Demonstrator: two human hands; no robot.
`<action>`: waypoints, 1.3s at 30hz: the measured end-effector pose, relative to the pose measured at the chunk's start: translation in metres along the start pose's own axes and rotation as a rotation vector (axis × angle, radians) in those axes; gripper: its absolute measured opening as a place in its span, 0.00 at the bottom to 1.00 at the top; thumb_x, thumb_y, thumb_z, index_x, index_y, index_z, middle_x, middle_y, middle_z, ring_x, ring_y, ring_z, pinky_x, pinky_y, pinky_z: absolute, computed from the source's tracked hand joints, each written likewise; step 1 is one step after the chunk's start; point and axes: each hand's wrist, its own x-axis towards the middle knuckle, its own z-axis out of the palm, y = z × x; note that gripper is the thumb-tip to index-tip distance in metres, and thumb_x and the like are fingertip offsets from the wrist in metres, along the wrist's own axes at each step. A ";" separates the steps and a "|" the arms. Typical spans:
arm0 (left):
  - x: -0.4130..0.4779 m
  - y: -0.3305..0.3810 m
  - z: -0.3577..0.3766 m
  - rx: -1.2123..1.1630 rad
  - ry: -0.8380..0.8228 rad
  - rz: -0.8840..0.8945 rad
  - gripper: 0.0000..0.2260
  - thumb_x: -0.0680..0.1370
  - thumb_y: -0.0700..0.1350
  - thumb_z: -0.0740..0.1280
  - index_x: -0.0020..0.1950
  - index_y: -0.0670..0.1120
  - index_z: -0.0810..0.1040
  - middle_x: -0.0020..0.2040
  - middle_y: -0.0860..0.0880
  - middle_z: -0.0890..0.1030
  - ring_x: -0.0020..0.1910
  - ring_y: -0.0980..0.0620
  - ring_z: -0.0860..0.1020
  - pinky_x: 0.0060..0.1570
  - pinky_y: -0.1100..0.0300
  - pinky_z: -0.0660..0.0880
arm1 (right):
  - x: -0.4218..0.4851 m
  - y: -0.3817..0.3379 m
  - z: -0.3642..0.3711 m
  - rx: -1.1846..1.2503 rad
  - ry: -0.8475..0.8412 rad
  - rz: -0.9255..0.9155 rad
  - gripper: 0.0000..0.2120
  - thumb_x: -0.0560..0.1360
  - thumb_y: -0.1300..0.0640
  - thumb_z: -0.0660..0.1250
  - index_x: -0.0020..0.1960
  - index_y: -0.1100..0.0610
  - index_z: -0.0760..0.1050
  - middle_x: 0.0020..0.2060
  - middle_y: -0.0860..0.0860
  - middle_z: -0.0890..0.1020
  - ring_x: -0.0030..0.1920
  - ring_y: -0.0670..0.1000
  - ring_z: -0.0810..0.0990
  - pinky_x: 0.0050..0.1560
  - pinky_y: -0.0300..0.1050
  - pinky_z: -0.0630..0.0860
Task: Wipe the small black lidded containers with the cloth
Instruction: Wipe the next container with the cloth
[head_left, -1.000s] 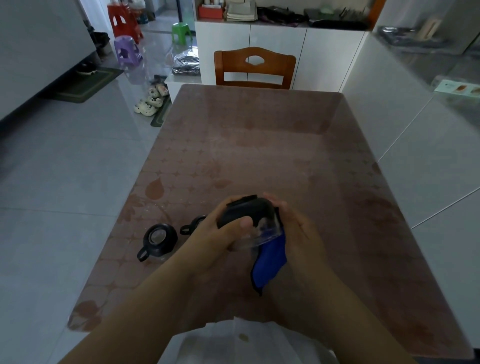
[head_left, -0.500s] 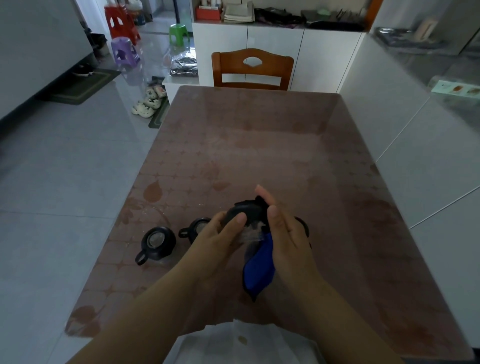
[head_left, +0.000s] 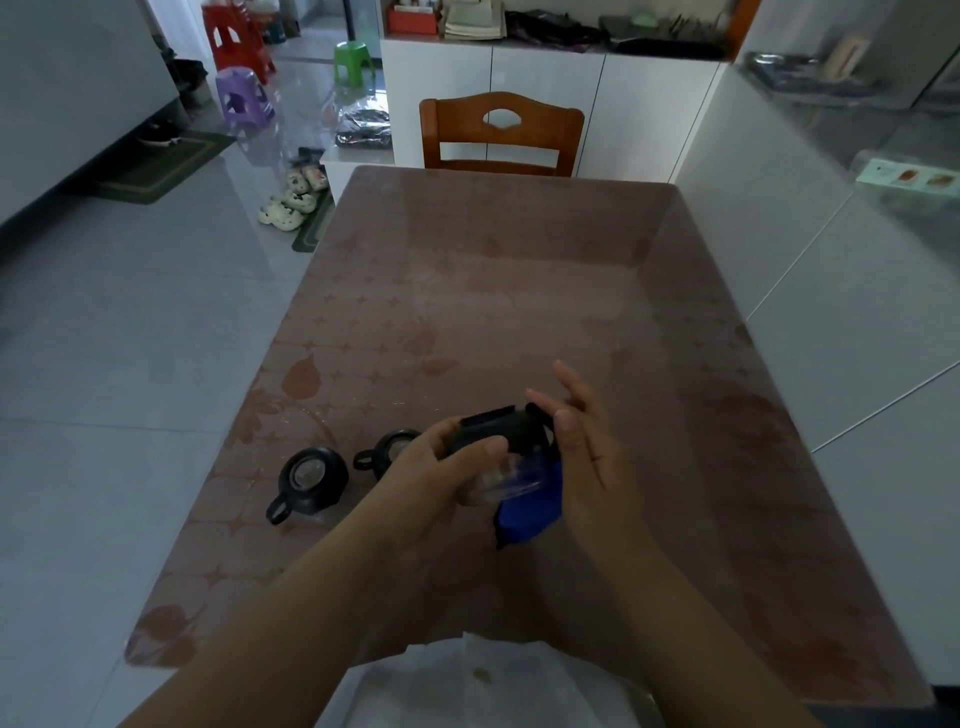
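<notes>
My left hand (head_left: 441, 470) grips a small container with a black lid (head_left: 501, 428) and a clear body, held tilted above the table. My right hand (head_left: 582, 457) presses a blue cloth (head_left: 530, 512) against the container's right side and underside, with the upper fingers stretched out. On the table to the left stand two more black-lidded containers: one (head_left: 311, 480) with a loop handle pointing toward me, the other (head_left: 389, 449) partly hidden behind my left hand.
The brown patterned table (head_left: 519, 291) stretches ahead, with a wooden chair (head_left: 501, 135) at its far end. A white counter (head_left: 831, 249) runs along the right side. Tiled floor with slippers (head_left: 291, 200) and plastic stools (head_left: 244, 96) lies to the left.
My right hand has opened its upper fingers and slid round the container's right side with the cloth. The held container has turned so its black lid faces up and away.
</notes>
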 end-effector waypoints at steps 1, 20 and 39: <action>0.001 -0.003 0.000 -0.054 0.000 -0.006 0.25 0.62 0.50 0.77 0.56 0.47 0.76 0.50 0.47 0.84 0.45 0.54 0.83 0.43 0.63 0.80 | 0.000 0.002 -0.003 0.030 0.048 0.034 0.13 0.79 0.42 0.52 0.59 0.34 0.72 0.63 0.45 0.77 0.60 0.44 0.77 0.63 0.51 0.74; -0.007 -0.001 0.014 -0.258 0.050 0.016 0.22 0.66 0.55 0.64 0.57 0.49 0.78 0.53 0.48 0.84 0.55 0.47 0.80 0.52 0.53 0.78 | -0.002 -0.008 -0.005 -0.064 -0.149 -0.010 0.18 0.73 0.30 0.49 0.62 0.24 0.63 0.74 0.35 0.58 0.75 0.48 0.57 0.70 0.63 0.62; 0.067 -0.058 -0.015 0.921 0.262 0.082 0.39 0.68 0.47 0.76 0.72 0.47 0.57 0.67 0.45 0.65 0.64 0.45 0.70 0.62 0.53 0.72 | -0.064 0.117 -0.098 -0.486 -0.118 0.697 0.18 0.81 0.53 0.51 0.67 0.57 0.70 0.52 0.54 0.75 0.49 0.48 0.71 0.51 0.38 0.65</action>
